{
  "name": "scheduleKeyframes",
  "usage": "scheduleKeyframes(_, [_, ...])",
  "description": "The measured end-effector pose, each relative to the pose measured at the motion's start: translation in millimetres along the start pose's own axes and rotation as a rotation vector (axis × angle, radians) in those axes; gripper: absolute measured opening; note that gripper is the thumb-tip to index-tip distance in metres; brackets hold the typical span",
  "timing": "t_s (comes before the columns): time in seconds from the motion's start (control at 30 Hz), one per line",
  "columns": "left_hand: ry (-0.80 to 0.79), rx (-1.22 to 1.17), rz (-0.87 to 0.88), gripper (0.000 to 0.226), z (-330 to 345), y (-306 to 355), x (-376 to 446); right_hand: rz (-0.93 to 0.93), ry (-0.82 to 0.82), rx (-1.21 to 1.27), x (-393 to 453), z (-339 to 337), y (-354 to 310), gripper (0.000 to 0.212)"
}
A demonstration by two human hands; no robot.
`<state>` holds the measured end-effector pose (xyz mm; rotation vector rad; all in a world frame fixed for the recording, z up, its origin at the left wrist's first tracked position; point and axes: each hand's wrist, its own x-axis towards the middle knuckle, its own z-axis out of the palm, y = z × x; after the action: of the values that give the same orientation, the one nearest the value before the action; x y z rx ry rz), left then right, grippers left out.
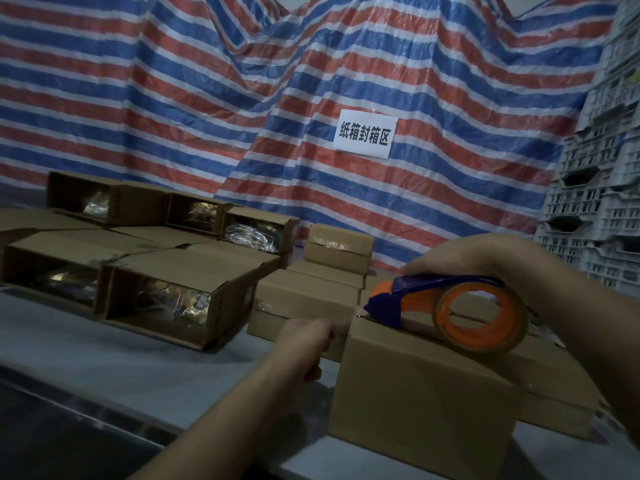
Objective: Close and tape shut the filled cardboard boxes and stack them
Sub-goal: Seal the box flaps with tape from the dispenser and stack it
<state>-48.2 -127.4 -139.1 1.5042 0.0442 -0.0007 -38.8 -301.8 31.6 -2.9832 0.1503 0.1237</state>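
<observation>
Near the front edge of the desk [145, 368], the head view shows a closed cardboard box [426, 403] with a tape dispenser [446, 310] riding on its top seam. Taking that box as the landmark: the right hand [474, 254] is clamped over the dispenser's blue handle, its orange nose at the box's far left end, where the flaps meet. The left hand [308, 341] sits just left of the box, fingers curled against its end face, apparently pinching or pressing the tape's free end there; the blur leaves the exact contact unclear.

The step in hand looks like laying tape along the seam. To do it well, the left hand should pin the tape end firmly to the end face while the right draws the dispenser straight along the seam with steady downward pressure, so both flaps stay flush. Drifting off the seam or lifting early would leave a flap loose.

Behind the box stand sealed boxes [304, 299], stacked. Further left of it lie open boxes [180, 296], on their sides, showing wrapped contents and awaiting closure. Behind everything hangs a striped tarpaulin [207, 98] with a paper sign [363, 134]; right of the box rise pale plastic crates [599, 209].
</observation>
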Motion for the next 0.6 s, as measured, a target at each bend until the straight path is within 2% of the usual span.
scheduleKeyframes(0.1, [-0.058, 0.037, -0.091, 0.025, 9.2, -4.9, -3.0, -0.035, -0.014, -0.018, -1.1, -0.4, 0.4, 0.038])
scheduleKeyframes(0.27, [-0.100, 0.106, -0.121, 0.037, 9.2, -3.5, -4.5, -0.099, -0.057, -0.068, -3.3, 0.0, -2.4, 0.036])
scheduleKeyframes(0.33, [-0.127, 0.209, -0.135, 0.043, 5.6, -5.6, -2.8, -0.084, -0.046, -0.061, -4.1, 0.4, -2.7, 0.033])
scheduleKeyframes(0.4, [-0.083, 0.301, -0.057, 0.030, 1.3, -6.4, -1.2, -0.054, -0.051, -0.027, -3.7, 0.6, -2.8, 0.034])
scheduleKeyframes(0.5, [0.004, 0.245, 0.149, 0.023, -2.0, 5.1, 10.2, -0.069, -0.037, -0.087, -1.5, -0.6, -1.7, 0.035])
scheduleKeyframes(0.6, [-0.115, 0.205, 0.067, 0.030, 1.2, 25.1, 10.2, -0.101, -0.058, -0.111, -0.4, -0.3, -0.9, 0.036])
